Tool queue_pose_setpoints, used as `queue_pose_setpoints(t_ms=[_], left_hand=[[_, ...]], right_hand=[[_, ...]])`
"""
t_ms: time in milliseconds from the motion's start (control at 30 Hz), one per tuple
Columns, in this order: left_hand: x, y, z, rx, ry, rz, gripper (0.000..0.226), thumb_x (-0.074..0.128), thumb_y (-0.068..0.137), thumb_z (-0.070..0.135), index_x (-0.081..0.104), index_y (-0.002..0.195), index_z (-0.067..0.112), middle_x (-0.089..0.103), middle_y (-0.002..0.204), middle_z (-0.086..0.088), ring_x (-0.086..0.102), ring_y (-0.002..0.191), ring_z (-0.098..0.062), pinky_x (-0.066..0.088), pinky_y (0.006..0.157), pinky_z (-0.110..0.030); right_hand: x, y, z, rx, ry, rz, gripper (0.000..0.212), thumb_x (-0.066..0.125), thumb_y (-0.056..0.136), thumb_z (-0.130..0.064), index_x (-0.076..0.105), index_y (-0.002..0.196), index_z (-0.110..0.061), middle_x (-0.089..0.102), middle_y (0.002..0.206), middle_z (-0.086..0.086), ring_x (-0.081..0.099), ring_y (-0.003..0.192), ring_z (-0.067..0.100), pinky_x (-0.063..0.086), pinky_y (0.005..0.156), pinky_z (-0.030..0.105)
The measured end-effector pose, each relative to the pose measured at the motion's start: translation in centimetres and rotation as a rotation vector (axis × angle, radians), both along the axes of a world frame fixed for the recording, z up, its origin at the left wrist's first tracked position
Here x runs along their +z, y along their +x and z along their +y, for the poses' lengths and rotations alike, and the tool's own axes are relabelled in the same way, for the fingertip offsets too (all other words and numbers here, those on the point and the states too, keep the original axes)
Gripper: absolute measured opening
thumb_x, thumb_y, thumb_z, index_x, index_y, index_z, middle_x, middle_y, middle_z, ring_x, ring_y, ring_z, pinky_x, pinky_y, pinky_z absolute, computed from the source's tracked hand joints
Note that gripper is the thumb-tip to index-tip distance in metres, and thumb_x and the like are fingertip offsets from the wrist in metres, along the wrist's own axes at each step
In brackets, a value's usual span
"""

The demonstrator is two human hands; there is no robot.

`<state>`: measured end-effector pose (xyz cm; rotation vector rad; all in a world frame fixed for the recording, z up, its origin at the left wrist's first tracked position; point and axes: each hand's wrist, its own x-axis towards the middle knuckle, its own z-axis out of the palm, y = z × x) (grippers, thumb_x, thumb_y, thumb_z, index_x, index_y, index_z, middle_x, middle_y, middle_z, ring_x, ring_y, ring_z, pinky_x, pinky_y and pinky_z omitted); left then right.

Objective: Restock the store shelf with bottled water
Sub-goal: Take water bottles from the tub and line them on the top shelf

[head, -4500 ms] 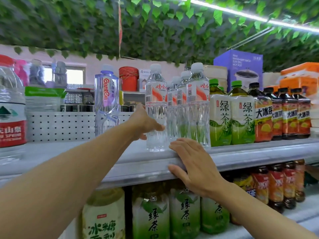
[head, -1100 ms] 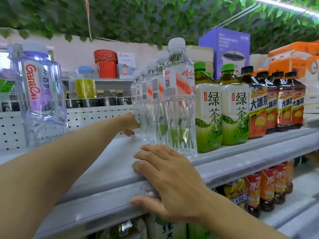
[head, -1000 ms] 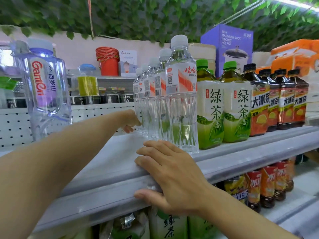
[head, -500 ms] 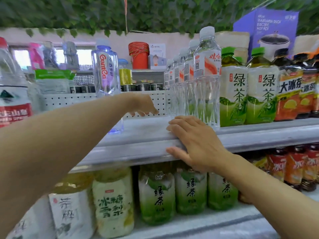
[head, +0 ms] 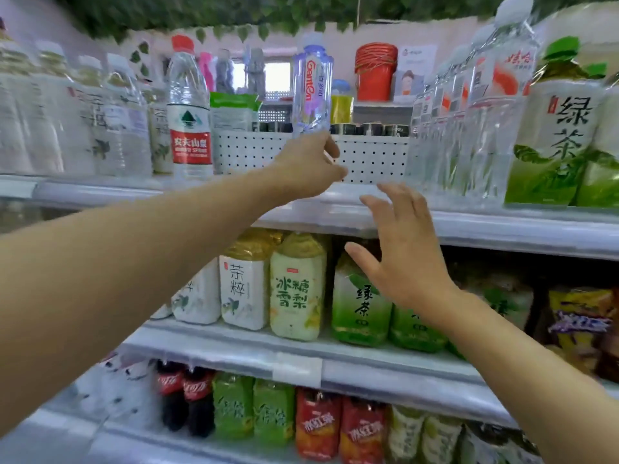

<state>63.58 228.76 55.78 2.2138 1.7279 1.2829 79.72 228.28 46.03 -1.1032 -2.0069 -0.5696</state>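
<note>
My left hand (head: 310, 169) reaches onto the upper shelf (head: 485, 226) and wraps round the lower half of a clear Ganten water bottle (head: 313, 92) with a purple label. The bottle stands upright, and its base shows blurred just below my fingers. A row of clear white-capped water bottles (head: 482, 128) with red-and-white labels stands to the right, running front to back. My right hand (head: 402, 249) hovers with its fingers spread in front of the shelf edge, holding nothing.
A red-labelled water bottle (head: 189, 128) and pale tea bottles (head: 117, 122) stand on the upper shelf at left, and green tea bottles (head: 556, 135) at far right. A white perforated back panel (head: 368, 159) closes the shelf. The lower shelves hold tea, cola and juice bottles.
My left hand drew back from the rear of the water row and closed on the Ganten bottle. My right hand lifted off the shelf edge and spread open. The view swung left and down.
</note>
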Motion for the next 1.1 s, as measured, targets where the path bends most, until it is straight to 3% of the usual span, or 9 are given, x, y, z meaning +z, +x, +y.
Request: queue_pose_setpoints(t_ms=[167,400,700,867,1000,1100], left_hand=[[-4.0,-5.2,-6.6,0.181,0.100,0.034,0.028,0.062,0.086,0.023,0.052,0.112,0.020,0.061,0.097,0.001,0.057,0.090,-0.017,0.048,0.077,-0.031],[-14.6,-14.8,-13.8,0.346,-0.237,0.066,0.034,0.067,0.083,0.028,0.051,0.112,0.021,0.056,0.105,0.001,0.053,0.087,-0.013,0.039,0.074,-0.026],[-29.2,-26.3,-22.5,0.433,-0.622,0.014,0.045,0.065,0.085,0.031,0.046,0.125,0.022,0.052,0.126,0.001,0.053,0.109,-0.019,0.045,0.093,-0.036],[-36.7,-30.8,-27.4,0.462,-0.735,0.048,0.044,0.062,0.084,0.028,0.046,0.124,0.019,0.052,0.128,-0.003,0.052,0.113,-0.023,0.044,0.094,-0.037],[-43.3,-33.4,-31.4,0.473,-0.861,0.001,0.049,0.058,0.080,0.037,0.046,0.124,0.020,0.051,0.127,-0.003,0.052,0.114,-0.025,0.044,0.094,-0.039],[-48.1,-34.8,-33.6,0.491,-0.936,-0.058,0.049,0.058,0.081,0.034,0.045,0.126,0.018,0.050,0.128,-0.005,0.053,0.114,-0.027,0.044,0.094,-0.041]], right_hand=[[-3.1,-4.9,-2.7,0.146,-0.030,-0.095,0.060,0.070,0.079,-0.036,0.049,0.127,-0.008,0.040,0.138,0.016,0.027,0.130,0.034,0.024,0.111,0.046],[-10.3,-12.7,-6.5,0.350,-0.209,-0.191,0.056,0.062,0.085,-0.039,0.046,0.131,-0.010,0.038,0.142,0.013,0.030,0.132,0.033,0.028,0.111,0.046],[-22.2,-23.8,-12.2,0.482,-0.508,-0.246,0.059,0.056,0.081,-0.038,0.049,0.130,-0.006,0.039,0.141,0.014,0.027,0.129,0.029,0.026,0.110,0.042],[-30.0,-28.5,-16.0,0.483,-0.735,-0.272,0.061,0.053,0.079,-0.039,0.050,0.130,-0.004,0.040,0.141,0.018,0.036,0.129,0.037,0.034,0.106,0.046],[-36.9,-31.0,-19.0,0.448,-0.878,-0.317,0.056,0.062,0.075,-0.031,0.054,0.123,-0.002,0.049,0.131,0.021,0.050,0.116,0.042,0.041,0.098,0.045],[-41.4,-32.4,-20.8,0.420,-0.993,-0.424,0.061,0.057,0.087,-0.035,0.039,0.139,-0.007,0.033,0.146,0.017,0.034,0.133,0.035,0.029,0.108,0.038]])
